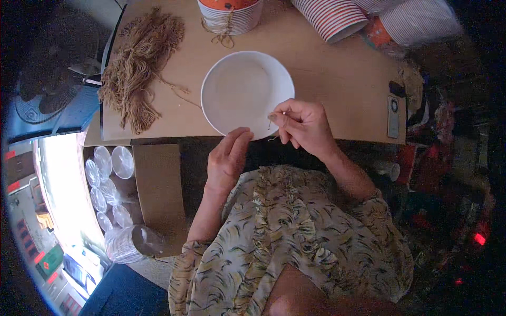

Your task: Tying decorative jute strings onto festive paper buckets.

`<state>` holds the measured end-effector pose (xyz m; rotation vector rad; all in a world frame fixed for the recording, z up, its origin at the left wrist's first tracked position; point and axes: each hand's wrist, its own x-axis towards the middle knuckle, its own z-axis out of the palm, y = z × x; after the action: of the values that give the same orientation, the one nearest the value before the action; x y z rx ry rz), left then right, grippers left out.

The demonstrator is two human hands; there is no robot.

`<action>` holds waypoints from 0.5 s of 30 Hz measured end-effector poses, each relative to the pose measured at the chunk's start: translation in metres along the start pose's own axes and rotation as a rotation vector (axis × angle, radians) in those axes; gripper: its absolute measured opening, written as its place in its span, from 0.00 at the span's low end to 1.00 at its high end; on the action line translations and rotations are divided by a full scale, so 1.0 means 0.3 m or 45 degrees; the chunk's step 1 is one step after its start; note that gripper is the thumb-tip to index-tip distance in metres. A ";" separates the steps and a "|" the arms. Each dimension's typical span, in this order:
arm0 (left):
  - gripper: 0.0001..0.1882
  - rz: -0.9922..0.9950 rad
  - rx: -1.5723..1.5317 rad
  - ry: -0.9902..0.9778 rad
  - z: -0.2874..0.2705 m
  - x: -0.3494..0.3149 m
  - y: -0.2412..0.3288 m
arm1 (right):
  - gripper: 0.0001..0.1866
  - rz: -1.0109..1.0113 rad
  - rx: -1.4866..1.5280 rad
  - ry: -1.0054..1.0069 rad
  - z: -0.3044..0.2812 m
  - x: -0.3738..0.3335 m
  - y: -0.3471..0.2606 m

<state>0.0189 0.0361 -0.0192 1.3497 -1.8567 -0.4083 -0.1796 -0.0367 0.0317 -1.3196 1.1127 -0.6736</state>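
Observation:
A round white paper tub (240,84), seen into its pale inside, sits at the front edge of the table. My left hand (227,158) has its fingers closed on the near rim of the tub. At the tub's near right rim, my right hand (303,126) pinches a thin piece of twine (270,125) between thumb and forefinger. A large loose bundle of brown twine (139,68) lies to the left. One strand from it trails across the table to the tub's left side.
Behind the tub stands an orange and white stack of tubs (230,18) tied with a twine bow. More striped stacks (332,21) lie at the back right. A slim grey device (393,117) rests near the right edge. An open carton (158,195) with clear plastic cups (122,162) is lower left.

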 end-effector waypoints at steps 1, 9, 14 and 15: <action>0.17 0.012 0.009 -0.020 0.003 -0.005 -0.002 | 0.09 0.004 -0.003 -0.002 0.001 -0.002 0.011; 0.20 0.080 0.035 -0.061 0.007 -0.010 0.000 | 0.08 0.059 -0.090 0.020 -0.002 -0.014 0.031; 0.19 0.092 0.054 -0.067 0.007 -0.003 0.008 | 0.08 0.052 -0.080 0.039 -0.007 -0.013 0.047; 0.18 0.093 0.053 -0.066 0.007 -0.001 0.010 | 0.08 0.060 -0.091 0.041 -0.008 -0.013 0.046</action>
<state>0.0154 0.0371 -0.0187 1.3052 -1.9609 -0.3722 -0.1860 -0.0316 0.0197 -1.3427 1.1999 -0.6269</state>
